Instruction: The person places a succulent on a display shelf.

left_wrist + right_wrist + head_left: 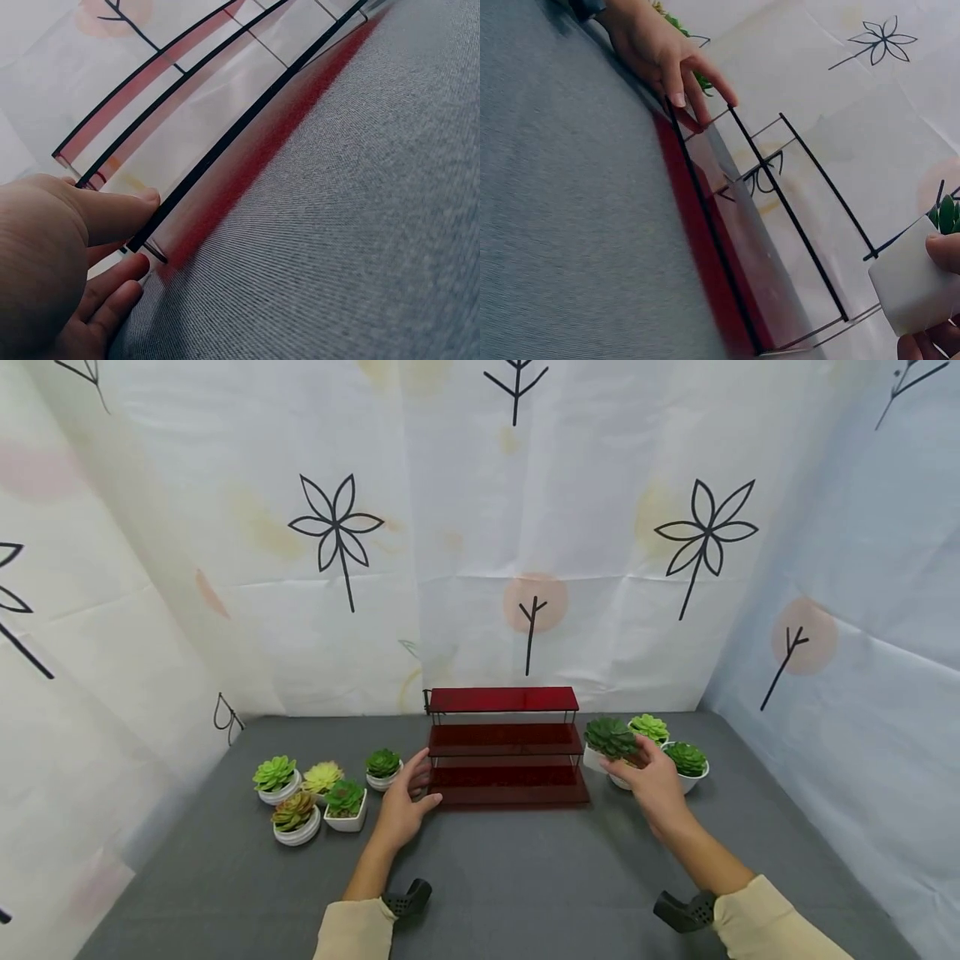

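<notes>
On a grey tabletop [510, 877], a three-tiered rack [505, 741] of dark red, see-through shelves with black edges, standing upright at the far middle, its steps rising away from the near side. At the rack's left end, a left hand [403, 810], thumb and fingers spread apart, touching the shelf corners; in the left wrist view, the thumb laid against a shelf's black edge, other fingers lower down. At the rack's right end, a right hand [651, 785], pinching a potted succulent [611, 737] between thumb and fingers: dark green rosette, white angular pot, held up off the table. Contact between that pot and the rack: impossible to tell.

Beyond and right of the right hand, two more plants: a light green succulent [648, 727] at the far side, a deeper green plant [686, 758] in a round white pot nearer. Left of the rack, near the left hand, a small dark green plant [383, 762]. Farther left, a cluster in white pots: a bright green plant [275, 772], a yellowish plant [322, 776], a reddish-brown plant [294, 811] nearest, a leafy green plant [345, 797] in a square pot. Behind everything, a pale cloth [465, 527] with black flower drawings.
</notes>
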`<act>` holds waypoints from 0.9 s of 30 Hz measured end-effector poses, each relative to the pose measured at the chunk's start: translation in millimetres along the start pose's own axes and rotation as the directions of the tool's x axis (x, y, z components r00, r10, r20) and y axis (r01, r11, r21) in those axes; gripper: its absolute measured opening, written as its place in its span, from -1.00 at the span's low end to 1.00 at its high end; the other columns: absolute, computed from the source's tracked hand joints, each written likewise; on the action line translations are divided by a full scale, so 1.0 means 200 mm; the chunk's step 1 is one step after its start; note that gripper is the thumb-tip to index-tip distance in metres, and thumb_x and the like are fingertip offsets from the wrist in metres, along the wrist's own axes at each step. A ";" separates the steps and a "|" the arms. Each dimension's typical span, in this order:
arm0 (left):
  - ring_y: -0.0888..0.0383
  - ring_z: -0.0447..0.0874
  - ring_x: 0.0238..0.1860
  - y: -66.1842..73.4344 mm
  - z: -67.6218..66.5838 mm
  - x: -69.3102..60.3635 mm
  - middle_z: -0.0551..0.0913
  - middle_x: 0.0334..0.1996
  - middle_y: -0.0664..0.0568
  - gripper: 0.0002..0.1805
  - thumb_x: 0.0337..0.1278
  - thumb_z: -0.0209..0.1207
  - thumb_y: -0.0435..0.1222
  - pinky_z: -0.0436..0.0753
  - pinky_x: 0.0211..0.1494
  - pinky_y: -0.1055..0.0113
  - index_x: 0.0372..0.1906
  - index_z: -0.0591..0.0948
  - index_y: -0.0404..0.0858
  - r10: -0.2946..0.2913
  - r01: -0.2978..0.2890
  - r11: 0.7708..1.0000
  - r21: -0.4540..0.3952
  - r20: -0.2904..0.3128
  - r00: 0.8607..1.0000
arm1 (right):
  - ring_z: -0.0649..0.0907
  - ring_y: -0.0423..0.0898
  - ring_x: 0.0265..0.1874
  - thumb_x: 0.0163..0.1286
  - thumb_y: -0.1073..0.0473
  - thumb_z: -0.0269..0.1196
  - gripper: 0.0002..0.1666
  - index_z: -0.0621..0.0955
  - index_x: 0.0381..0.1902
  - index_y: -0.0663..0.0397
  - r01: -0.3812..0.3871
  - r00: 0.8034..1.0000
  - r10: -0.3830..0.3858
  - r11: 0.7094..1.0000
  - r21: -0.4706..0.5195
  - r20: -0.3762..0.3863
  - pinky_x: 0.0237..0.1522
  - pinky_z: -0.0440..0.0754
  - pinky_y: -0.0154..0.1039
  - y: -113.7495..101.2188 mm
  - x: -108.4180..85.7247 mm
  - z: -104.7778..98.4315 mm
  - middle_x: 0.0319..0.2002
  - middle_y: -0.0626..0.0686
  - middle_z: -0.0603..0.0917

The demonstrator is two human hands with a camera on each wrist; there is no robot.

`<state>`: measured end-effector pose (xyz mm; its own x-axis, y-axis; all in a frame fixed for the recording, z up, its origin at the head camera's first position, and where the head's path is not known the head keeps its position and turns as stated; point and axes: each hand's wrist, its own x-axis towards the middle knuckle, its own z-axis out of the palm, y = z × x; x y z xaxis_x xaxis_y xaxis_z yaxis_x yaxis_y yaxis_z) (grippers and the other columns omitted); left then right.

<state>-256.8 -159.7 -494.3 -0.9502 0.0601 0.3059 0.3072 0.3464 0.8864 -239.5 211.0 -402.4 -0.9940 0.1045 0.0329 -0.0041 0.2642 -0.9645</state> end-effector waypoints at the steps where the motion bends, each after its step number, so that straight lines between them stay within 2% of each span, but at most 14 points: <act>1: -0.22 0.47 0.18 0.00 0.00 0.00 0.42 0.28 -0.28 -0.16 0.11 0.28 -0.54 0.38 0.21 -0.14 0.49 0.23 -0.17 0.001 -0.001 1.000 0.001 0.008 1.000 | 0.38 0.11 0.29 0.31 0.09 0.35 -0.12 0.20 0.44 0.24 0.003 1.000 -0.003 1.000 0.002 0.005 0.20 0.41 0.03 -0.01 0.01 0.00 0.32 0.29 0.37; 3: -0.22 0.44 0.21 0.00 -0.01 0.00 0.39 0.31 -0.26 -0.15 0.13 0.26 -0.54 0.36 0.24 -0.14 0.50 0.19 -0.15 -0.011 0.011 1.000 -0.004 0.026 1.000 | 0.38 0.13 0.29 0.32 0.12 0.34 -0.09 0.15 0.47 0.27 0.013 1.000 -0.013 1.000 -0.001 0.013 0.20 0.42 0.01 -0.03 0.04 0.01 0.33 0.31 0.35; 8: -0.24 0.39 0.25 0.01 -0.03 -0.02 0.34 0.35 -0.26 -0.14 0.17 0.21 -0.55 0.31 0.28 -0.15 0.52 0.14 -0.13 -0.032 0.033 0.999 -0.016 0.047 0.998 | 0.45 0.14 0.24 0.32 0.21 0.33 -0.15 0.20 0.44 0.29 0.068 0.997 -0.068 0.997 -0.025 0.019 0.02 0.54 -0.29 -0.08 0.10 0.05 0.29 0.32 0.40; 11: -0.24 0.39 0.25 0.00 -0.03 -0.02 0.34 0.34 -0.26 -0.15 0.18 0.21 -0.55 0.31 0.28 -0.16 0.52 0.14 -0.12 -0.032 0.032 0.999 -0.002 0.045 0.998 | 0.45 0.12 0.25 0.32 0.18 0.34 -0.20 0.26 0.41 0.26 0.091 0.996 -0.090 0.995 -0.032 0.018 0.09 0.53 -0.21 -0.10 0.15 0.07 0.28 0.29 0.42; 15: -0.24 0.39 0.25 0.00 -0.02 -0.02 0.34 0.34 -0.27 -0.15 0.20 0.20 -0.54 0.30 0.28 -0.17 0.53 0.13 -0.11 -0.042 0.041 0.999 0.020 0.050 0.998 | 0.44 0.13 0.27 0.31 0.21 0.35 -0.19 0.26 0.41 0.27 0.106 0.994 -0.106 0.994 -0.020 0.010 0.22 0.42 0.03 -0.11 0.19 0.10 0.29 0.30 0.41; 20: -0.24 0.40 0.25 0.00 -0.01 -0.03 0.34 0.34 -0.27 -0.15 0.20 0.19 -0.55 0.31 0.28 -0.17 0.53 0.12 -0.11 -0.047 0.046 0.998 0.036 0.049 0.998 | 0.48 0.14 0.23 0.29 0.27 0.35 -0.22 0.29 0.38 0.34 0.146 0.989 -0.147 0.989 -0.017 -0.005 0.20 0.44 0.02 -0.12 0.24 0.16 0.26 0.33 0.44; 27: -0.22 0.42 0.23 0.01 0.00 -0.02 0.37 0.33 -0.25 -0.14 0.19 0.21 -0.53 0.33 0.28 -0.13 0.53 0.14 -0.09 -0.025 0.023 0.998 0.054 0.040 0.999 | 0.45 0.15 0.25 0.31 0.21 0.35 -0.21 0.27 0.40 0.32 0.161 0.986 -0.162 0.987 -0.021 -0.036 0.20 0.44 0.03 -0.10 0.29 0.19 0.28 0.33 0.42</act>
<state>-252.6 -159.5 -493.6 -0.9589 0.0890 0.2693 0.2821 0.3981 0.8729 -301.1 175.4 -390.4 -0.9757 0.0946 0.1979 -0.1619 0.2980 -0.9407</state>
